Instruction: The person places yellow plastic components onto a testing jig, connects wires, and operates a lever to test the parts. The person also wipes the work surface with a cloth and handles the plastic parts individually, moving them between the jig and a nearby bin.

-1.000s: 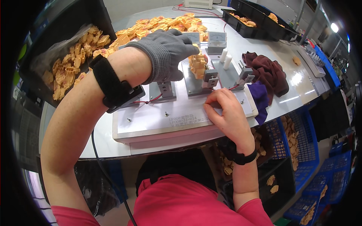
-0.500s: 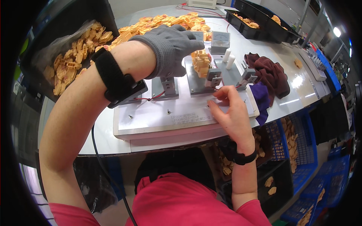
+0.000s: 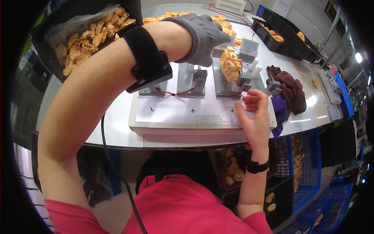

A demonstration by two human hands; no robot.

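My left hand (image 3: 204, 38), in a grey glove, reaches over the back of a white test fixture (image 3: 171, 121) towards the pile of yellow-orange plastic parts (image 3: 169, 15). Its thumb is apart from the fingers, and I see nothing in it; the palm side is hidden. My bare right hand (image 3: 255, 111) hovers by the fixture's front right, thumb and forefinger apart, beside a small metal toggle or stud (image 3: 232, 110). Just beyond it, a yellow-orange plastic housing (image 3: 230, 64) stands upright on a grey plate, against a grey metal block (image 3: 243, 82).
Behind the housing stands a panel meter (image 3: 248, 50). Maroon cloth (image 3: 289, 91) and purple cloth (image 3: 279, 113) lie right of the fixture. Black bins of parts stand at left (image 3: 134, 17) and far right (image 3: 269, 39). Blue crates (image 3: 311, 163) sit below the table's right side.
The view has shifted, so the table appears further right. My left hand still reaches over the fixture's back. My right hand's thumb has lifted a little from the small stud.
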